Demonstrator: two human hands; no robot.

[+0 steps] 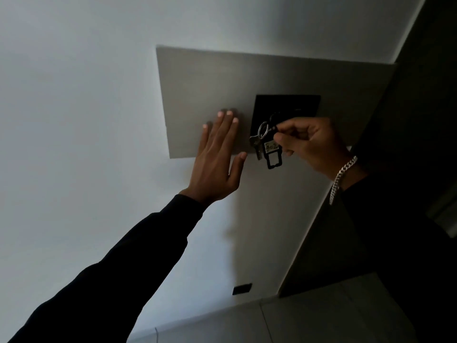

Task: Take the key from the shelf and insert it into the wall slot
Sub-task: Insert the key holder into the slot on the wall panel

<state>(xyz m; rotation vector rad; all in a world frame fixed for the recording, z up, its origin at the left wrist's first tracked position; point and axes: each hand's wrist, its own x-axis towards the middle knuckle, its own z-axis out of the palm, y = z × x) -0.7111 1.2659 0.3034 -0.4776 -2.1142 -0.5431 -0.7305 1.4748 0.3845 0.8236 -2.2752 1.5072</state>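
Wall (74,120): pale and plain, filling most of the view, dim light across it.
Dark panel (408,169): a tall dark surface along the right edge of the wall.
Floor (321,318): grey tiles low on the right.
Grey plate (210,82): a large flat rectangle mounted on the wall, upper middle.
Black wall unit (288,105): a square dark block on the right part of the grey plate; whether a slot is there I cannot tell in this light.
Left hand (217,157): flat and released, fingers spread, fingertips on the grey plate just left of the black unit, dark sleeve behind it.
Right hand (309,144): fingers pinched on the key bunch at its top, right in front of the black unit's lower edge; a silver chain bracelet (343,177) on the wrist.
Outlet (242,289): small dark rectangle low on the wall, near the floor.
Key (257,144): silver, hanging from a metal ring (262,129) beside a black tag (272,154) with a handwritten label, all dangling below the pinch.
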